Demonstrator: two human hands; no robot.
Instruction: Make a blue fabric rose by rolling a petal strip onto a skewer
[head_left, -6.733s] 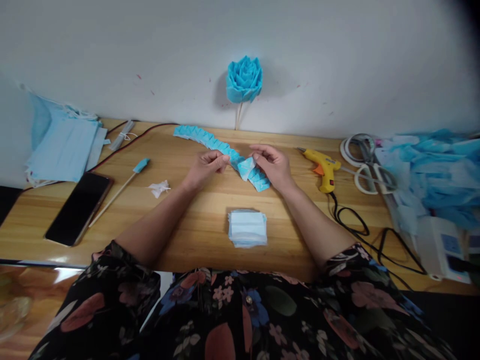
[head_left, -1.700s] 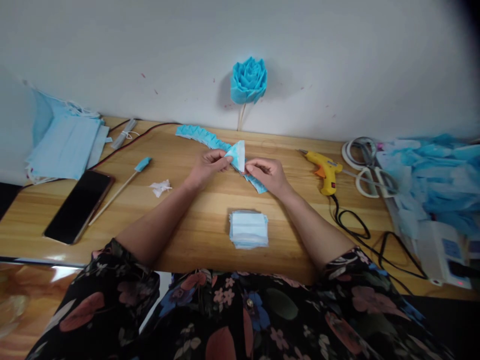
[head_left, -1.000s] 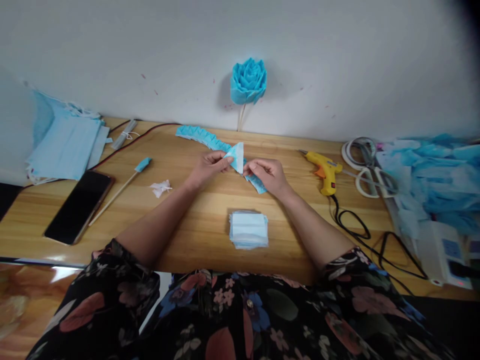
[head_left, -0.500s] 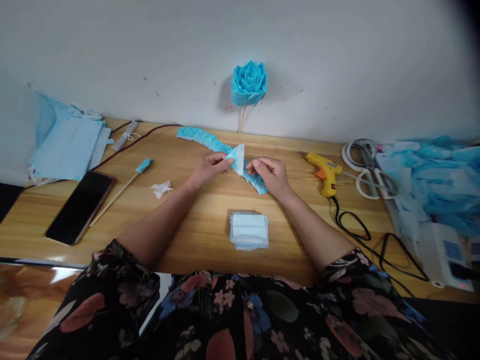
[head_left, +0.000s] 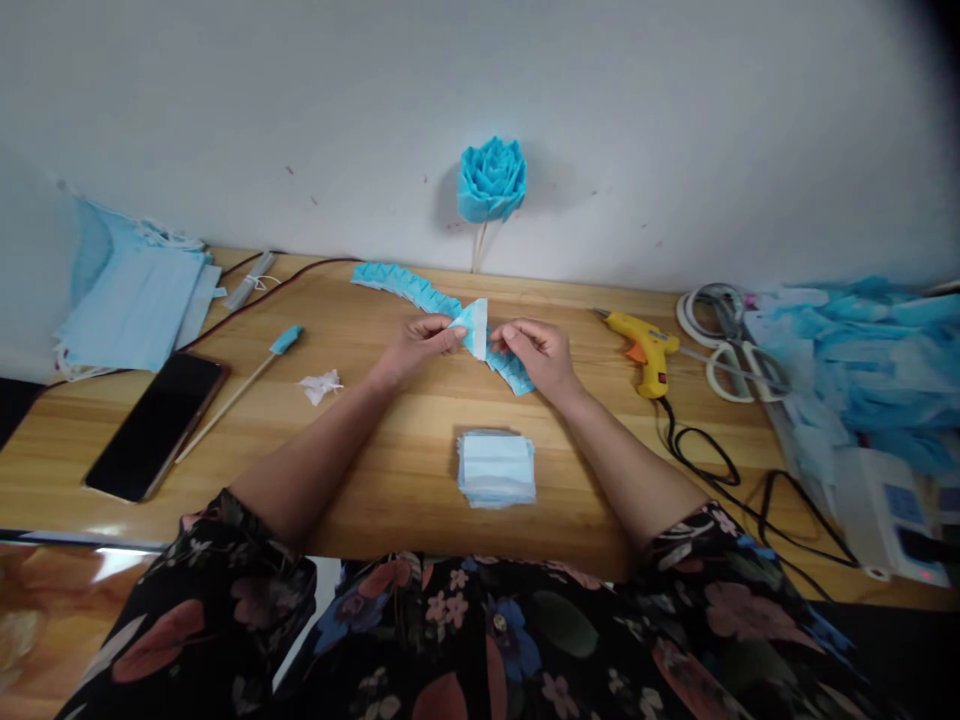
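My left hand (head_left: 426, 342) pinches a folded piece of blue-and-white mask fabric (head_left: 472, 327), a triangle with a white band along its right side. Close to that band, my right hand (head_left: 536, 352) has thumb and fingers drawn together; whether anything is between them is too small to make out. Behind and beneath the hands, a row of folded blue petals (head_left: 405, 284) runs across the table, partly covered by the held piece and my right hand. Nearer to me lies a stack of cut mask squares (head_left: 496, 468).
A blue fabric rose (head_left: 492, 180) leans against the wall. To the right are a yellow glue gun (head_left: 651, 350) with a black cord, scissors (head_left: 739, 340) and blue scraps (head_left: 892, 360). On the left lie masks (head_left: 135, 300), a phone (head_left: 157, 425) and a blue-tipped stick (head_left: 232, 395).
The whole view has shifted slightly, so most things sit a little lower. My hands keep nearly the same pose around the folded piece.
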